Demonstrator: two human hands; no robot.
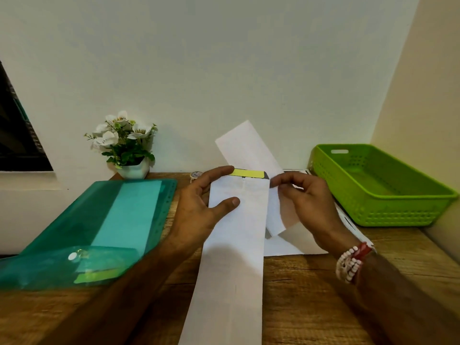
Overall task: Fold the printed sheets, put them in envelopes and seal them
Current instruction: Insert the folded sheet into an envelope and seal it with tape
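From the head camera: a long white envelope (236, 245) lies on the wooden desk (311, 295), its long axis running away from the person, mouth end pointing at the wall, near end cut off by the bottom edge of the picture. At the far end sits a yellow strip (249, 173) across the flap line. The left hand (199, 207) is spread on the envelope's left edge, thumb pressed flat on the paper, forefinger stretched along the top towards the strip. The right hand (306, 202) pinches a folded sheet (249, 148) between thumb and fingertips; that sheet tilts up and away to the left, its upper part standing against the wall, its lower part slanting down beside the envelope's right edge. Whether it has entered the mouth I cannot tell, the meeting point is hidden behind fingers and strip. More white papers (298, 242) lie under the right wrist, print too small to read. A beaded bracelet (348, 262) circles that wrist. Containers now: the green basket (373, 215) at right shows a bare floor. The teal folder (99, 220) at left holds a pale sheet, seen through the plastic. A flower pot (133, 169) stands by the wall; a tape roll (195, 175) peeks out behind the left fingers.
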